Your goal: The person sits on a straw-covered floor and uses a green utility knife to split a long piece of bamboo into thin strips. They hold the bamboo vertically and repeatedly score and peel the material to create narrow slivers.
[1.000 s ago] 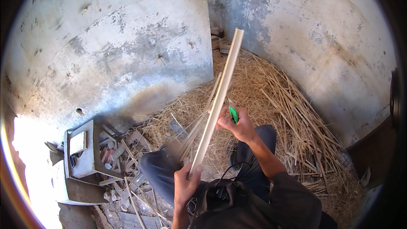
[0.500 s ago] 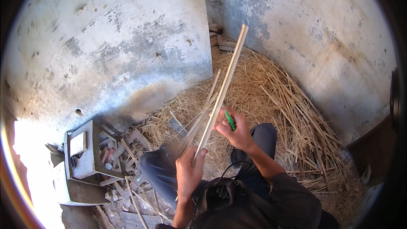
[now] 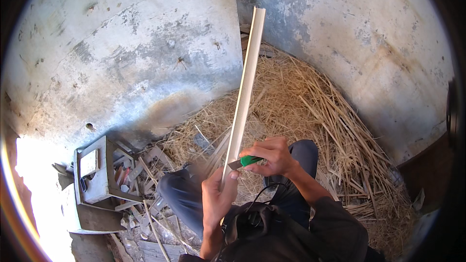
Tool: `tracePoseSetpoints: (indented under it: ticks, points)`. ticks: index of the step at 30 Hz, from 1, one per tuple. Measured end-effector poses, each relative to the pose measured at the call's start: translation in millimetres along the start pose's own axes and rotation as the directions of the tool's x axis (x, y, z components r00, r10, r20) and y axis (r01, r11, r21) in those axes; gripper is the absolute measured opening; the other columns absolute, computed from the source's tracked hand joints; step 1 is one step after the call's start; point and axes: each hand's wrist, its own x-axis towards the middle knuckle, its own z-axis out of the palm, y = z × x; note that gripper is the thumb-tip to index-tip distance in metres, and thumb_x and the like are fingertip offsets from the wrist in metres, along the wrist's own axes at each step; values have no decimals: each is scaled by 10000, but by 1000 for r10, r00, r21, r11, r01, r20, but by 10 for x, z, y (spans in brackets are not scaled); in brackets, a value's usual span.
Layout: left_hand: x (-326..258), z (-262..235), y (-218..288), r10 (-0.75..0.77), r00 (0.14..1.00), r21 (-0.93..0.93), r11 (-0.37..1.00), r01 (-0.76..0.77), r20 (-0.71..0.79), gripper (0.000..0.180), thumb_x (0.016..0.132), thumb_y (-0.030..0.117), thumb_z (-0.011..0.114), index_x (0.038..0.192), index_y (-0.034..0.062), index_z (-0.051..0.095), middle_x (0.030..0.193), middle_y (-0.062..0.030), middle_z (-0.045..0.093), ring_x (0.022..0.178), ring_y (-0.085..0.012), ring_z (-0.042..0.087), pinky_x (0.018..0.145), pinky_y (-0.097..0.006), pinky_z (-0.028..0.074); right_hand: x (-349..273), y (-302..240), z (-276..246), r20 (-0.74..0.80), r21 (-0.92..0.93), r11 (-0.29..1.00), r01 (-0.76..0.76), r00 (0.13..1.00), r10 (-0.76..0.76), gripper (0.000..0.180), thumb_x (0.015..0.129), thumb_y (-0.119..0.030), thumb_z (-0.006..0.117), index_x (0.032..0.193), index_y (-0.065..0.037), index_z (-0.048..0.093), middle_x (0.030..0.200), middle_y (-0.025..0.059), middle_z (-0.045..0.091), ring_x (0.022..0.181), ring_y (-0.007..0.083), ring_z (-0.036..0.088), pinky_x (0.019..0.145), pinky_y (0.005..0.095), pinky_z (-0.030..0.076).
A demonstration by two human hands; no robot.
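Observation:
My left hand is wrapped round the lower end of a long, pale split bamboo strip. The strip stands out away from me, tilted slightly right, with its hollow inner face showing. In my right hand is a knife with a green handle. Its short grey blade lies at the strip's edge, just above my left thumb. Whether the blade cuts into the wood I cannot tell.
Shavings and straw cover the floor between my knees and the walls. Thin strips lie piled along the right. An overturned wooden stool stands at the left among scraps. A stained wall rises ahead.
The bamboo strip has swung left at its far end and rolled so its hollow face shows. My right hand has come down and turned, bringing the blade to the strip near my left thumb.

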Motion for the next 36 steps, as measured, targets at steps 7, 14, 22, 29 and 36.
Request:
tracePoseSetpoints:
  ticks: [7, 14, 22, 29, 36]
  points:
    - [-34, -6, 58, 28, 998, -58, 998, -24, 58, 201, 1109, 166, 634, 1069, -12, 720, 712, 36, 585, 667, -39, 517, 588, -265, 418, 35, -13, 11, 1, 18, 1000, -14, 1000, 14, 355, 941, -508, 813, 1012, -161, 824, 737, -29, 721, 539, 179, 645, 511, 339, 477]
    - [-57, -57, -8, -3, 995, -77, 997, 10, 96, 297, 1140, 250, 602, 977, 10, 669, 687, 44, 558, 632, -39, 493, 564, -262, 387, 105, -84, -92, 27, -39, 999, -38, 999, 39, 235, 866, -383, 888, 998, -210, 798, 764, -50, 731, 582, 171, 683, 538, 333, 509]
    - [-107, -76, -86, -11, 994, -152, 988, 27, 109, 333, 1170, 298, 565, 992, 27, 639, 678, 69, 478, 576, -18, 383, 511, -243, 273, 145, -119, -114, 47, -101, 995, -18, 999, 23, 226, 874, -393, 884, 985, -218, 794, 744, -59, 721, 567, 154, 671, 524, 325, 492]
    - [-193, -104, -123, -112, 990, -222, 967, 129, 87, 301, 1157, 227, 577, 922, 45, 626, 675, 83, 491, 600, -23, 405, 531, -256, 296, 131, 102, -29, -28, -107, 994, 14, 999, -17, 278, 905, -457, 856, 987, -195, 813, 743, -48, 730, 545, 149, 645, 508, 319, 468]
    - [-252, -176, -184, -143, 987, -245, 957, 157, 73, 322, 1161, 213, 561, 888, 45, 594, 666, 72, 473, 592, -26, 396, 522, -256, 292, 170, 99, -24, 43, -97, 995, -4, 999, 9, 272, 902, -437, 864, 987, -183, 819, 762, -37, 744, 559, 150, 667, 514, 316, 482]
